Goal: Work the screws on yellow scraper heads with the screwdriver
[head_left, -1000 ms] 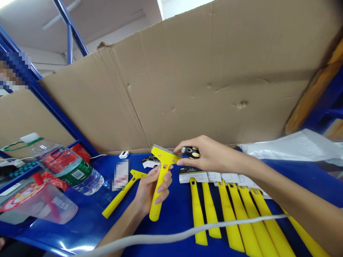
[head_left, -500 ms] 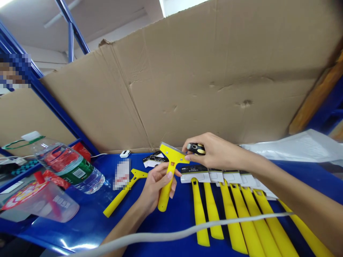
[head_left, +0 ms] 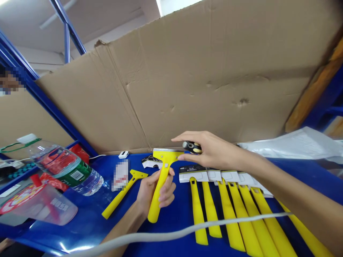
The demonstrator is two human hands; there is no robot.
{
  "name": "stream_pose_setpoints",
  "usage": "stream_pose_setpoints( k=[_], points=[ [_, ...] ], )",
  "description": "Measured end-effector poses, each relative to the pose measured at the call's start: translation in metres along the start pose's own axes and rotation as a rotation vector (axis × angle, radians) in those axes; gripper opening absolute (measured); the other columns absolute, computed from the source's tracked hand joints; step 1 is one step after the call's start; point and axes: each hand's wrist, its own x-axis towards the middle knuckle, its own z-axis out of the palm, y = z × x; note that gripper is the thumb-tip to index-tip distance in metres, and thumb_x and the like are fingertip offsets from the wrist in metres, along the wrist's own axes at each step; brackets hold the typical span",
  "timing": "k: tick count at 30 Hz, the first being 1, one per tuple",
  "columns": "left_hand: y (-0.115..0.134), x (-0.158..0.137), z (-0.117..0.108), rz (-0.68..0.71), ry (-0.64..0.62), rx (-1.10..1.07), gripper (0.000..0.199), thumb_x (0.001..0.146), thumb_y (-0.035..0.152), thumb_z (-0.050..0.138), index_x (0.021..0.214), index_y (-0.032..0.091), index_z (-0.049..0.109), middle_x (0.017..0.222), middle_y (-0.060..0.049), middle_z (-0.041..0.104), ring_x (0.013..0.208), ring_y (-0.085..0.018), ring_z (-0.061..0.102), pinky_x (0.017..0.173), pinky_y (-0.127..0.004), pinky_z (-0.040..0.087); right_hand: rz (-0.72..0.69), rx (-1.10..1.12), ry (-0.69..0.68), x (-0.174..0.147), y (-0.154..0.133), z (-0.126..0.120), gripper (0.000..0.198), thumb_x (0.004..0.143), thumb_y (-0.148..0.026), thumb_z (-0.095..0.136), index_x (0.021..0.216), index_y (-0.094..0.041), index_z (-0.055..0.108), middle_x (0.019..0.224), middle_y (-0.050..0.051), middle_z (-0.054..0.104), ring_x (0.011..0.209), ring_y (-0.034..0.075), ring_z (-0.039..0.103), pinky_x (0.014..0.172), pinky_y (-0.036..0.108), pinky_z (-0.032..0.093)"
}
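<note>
My left hand [head_left: 154, 189] is closed around the handle of a yellow scraper [head_left: 164, 167], its wide head up and a metal blade along the top edge. My right hand [head_left: 206, 148] keeps a short black-and-yellow screwdriver [head_left: 191, 147] tucked in the palm, its shaft hidden. The right thumb is at the right end of the scraper head, while the forefinger stretches out above it. Another yellow scraper body [head_left: 124, 192] lies to the left. On the right, several yellow scrapers [head_left: 199, 214] lie in a row, with white-and-black card sleeves [head_left: 193, 174] over their heads.
A water bottle [head_left: 77, 173] and a plastic cup [head_left: 57, 207] stand on the left of the blue table [head_left: 91, 232]. A grey cable [head_left: 171, 235] crosses the foreground. Cardboard [head_left: 187, 82] walls off the back, with a plastic bag [head_left: 294, 146] at right and a black-and-white card [head_left: 150, 161] behind the scraper.
The scraper has turned so its blade edge is nearly level, and it has shifted slightly left and down. My right forefinger has lifted off the scraper head and straightened.
</note>
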Motion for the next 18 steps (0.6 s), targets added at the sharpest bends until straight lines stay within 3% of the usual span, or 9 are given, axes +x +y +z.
stream_pose_setpoints(
  k=[3, 6, 9, 13, 18],
  points=[
    [-0.004, -0.003, 0.000, -0.116, -0.105, -0.060, 0.045, 0.111, 0.031, 0.037, 0.108, 0.014, 0.078, 0.053, 0.005, 0.034, 0.042, -0.010, 0.023, 0.038, -0.019, 0.036, 0.061, 0.007, -0.097, 0.001, -0.007, 0.002, 0.027, 0.098, -0.038, 0.073, 0.119, -0.022, 0.079, 0.108, 0.006, 0.082, 0.090, 0.021, 0.074, 0.080, 0.032, 0.051],
    [-0.007, -0.003, 0.002, -0.128, -0.133, -0.028, 0.044, 0.110, 0.032, 0.039, 0.109, 0.013, 0.079, 0.051, 0.004, 0.033, 0.042, -0.011, 0.023, 0.041, -0.019, 0.036, 0.095, 0.012, -0.171, 0.002, -0.012, -0.002, 0.017, 0.098, -0.035, 0.070, 0.098, -0.022, 0.081, 0.078, 0.000, 0.076, 0.062, 0.014, 0.058, 0.063, 0.030, 0.040],
    [-0.008, -0.001, 0.002, -0.110, -0.127, 0.015, 0.045, 0.109, 0.034, 0.040, 0.108, 0.011, 0.079, 0.052, 0.003, 0.036, 0.042, -0.011, 0.026, 0.041, -0.021, 0.036, 0.104, 0.013, -0.170, 0.002, -0.013, -0.005, 0.016, 0.097, -0.035, 0.071, 0.095, -0.022, 0.080, 0.072, -0.001, 0.071, 0.059, 0.013, 0.051, 0.062, 0.030, 0.038],
    [-0.009, 0.000, 0.001, -0.096, -0.065, 0.081, 0.044, 0.107, 0.038, 0.045, 0.108, 0.009, 0.078, 0.056, 0.001, 0.043, 0.043, -0.011, 0.036, 0.042, -0.022, 0.037, 0.115, 0.001, -0.169, 0.001, -0.011, -0.005, 0.018, 0.096, -0.038, 0.070, 0.096, -0.023, 0.080, 0.074, 0.000, 0.072, 0.060, 0.014, 0.053, 0.062, 0.031, 0.038],
    [-0.007, 0.001, 0.002, 0.067, 0.104, 0.432, 0.036, 0.098, 0.042, 0.068, 0.124, 0.015, 0.068, 0.079, -0.004, 0.064, 0.054, -0.012, 0.056, 0.046, -0.023, 0.046, 0.125, -0.026, -0.165, -0.001, -0.004, -0.013, 0.019, 0.097, -0.038, 0.069, 0.097, -0.022, 0.079, 0.081, 0.003, 0.076, 0.068, 0.017, 0.061, 0.063, 0.032, 0.039]
  ],
)
